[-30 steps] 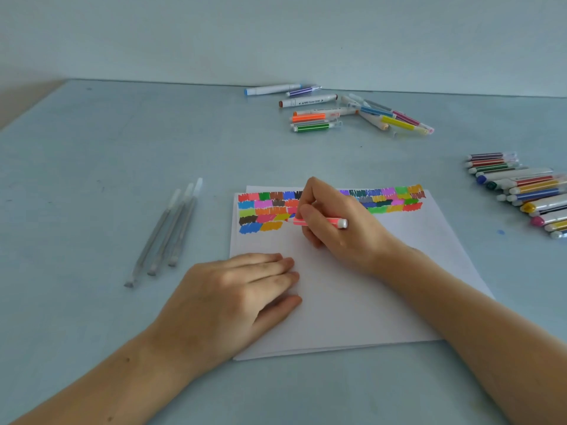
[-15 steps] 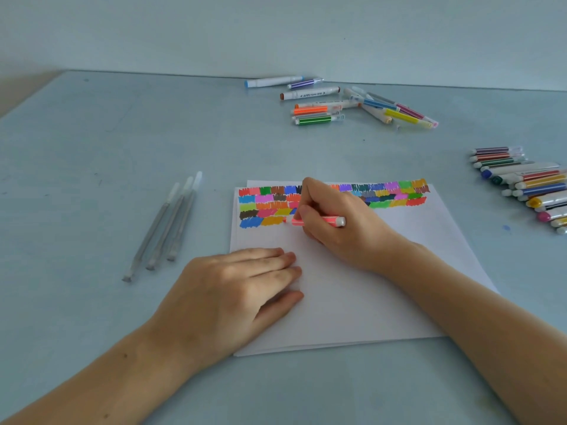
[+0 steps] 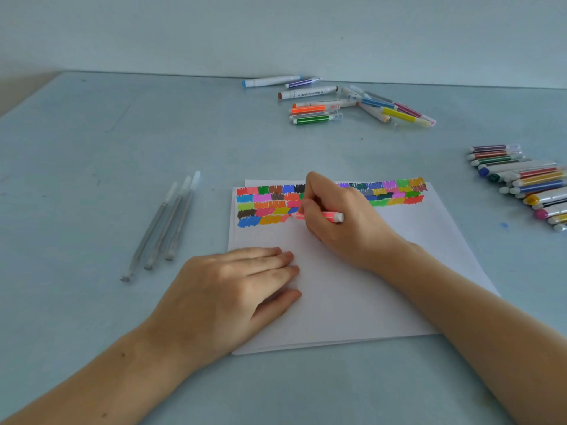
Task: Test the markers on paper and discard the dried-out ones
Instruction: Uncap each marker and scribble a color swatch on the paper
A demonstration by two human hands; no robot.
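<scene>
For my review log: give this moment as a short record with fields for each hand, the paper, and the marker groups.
left hand: flat on the paper, holding it down
right hand: grips a pink marker, tip at the swatches
swatches: rows of colour patches across the paper's top
far group: loose markers near the wall
right group: markers side by side at the table edge
grey pens: three, left of the paper

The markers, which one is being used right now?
The pink marker. The right hand grips it with its tip on the paper. All the other markers lie on the table, untouched.
</scene>
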